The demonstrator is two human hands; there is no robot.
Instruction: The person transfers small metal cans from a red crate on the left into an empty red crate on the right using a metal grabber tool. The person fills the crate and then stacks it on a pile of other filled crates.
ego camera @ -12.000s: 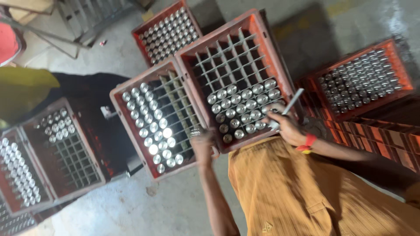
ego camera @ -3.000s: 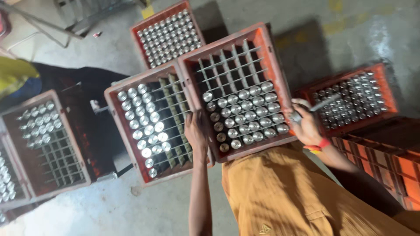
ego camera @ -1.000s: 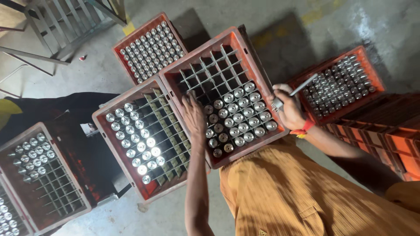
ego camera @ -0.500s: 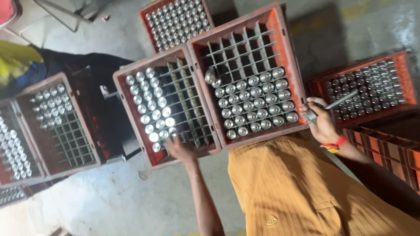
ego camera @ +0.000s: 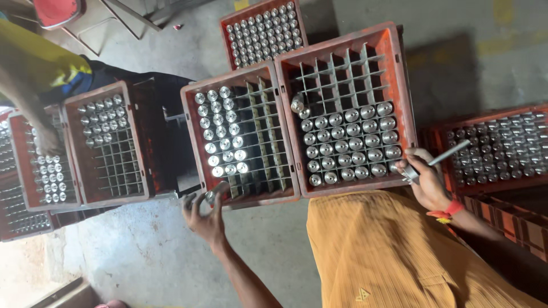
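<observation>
My left hand (ego camera: 205, 218) is at the near rim of the middle red crate (ego camera: 189, 134) and holds a small shiny metal cylinder (ego camera: 212, 197). This crate's divider cells hold upright metal cylinders (ego camera: 222, 131) on its left side. My right hand (ego camera: 423, 178), with a red wristband, grips a thin metal rod (ego camera: 451, 153) at the near right corner of the neighbouring red crate (ego camera: 401, 85). That crate's near rows are filled with cylinders (ego camera: 348, 145); one cylinder (ego camera: 298, 104) lies tilted in a cell.
A full red crate (ego camera: 262, 31) stands behind, another crate (ego camera: 496, 151) to the right, and partly filled crates (ego camera: 108, 142) to the left. A person in a yellow sleeve (ego camera: 45, 63) reaches into the far left crate. A red chair (ego camera: 57, 11) stands at the top left. Bare concrete floor (ego camera: 142, 256) lies below.
My left hand has drawn back from over the right crate to the near edge of the middle crate, now with a cylinder in it. My right hand keeps the rod.
</observation>
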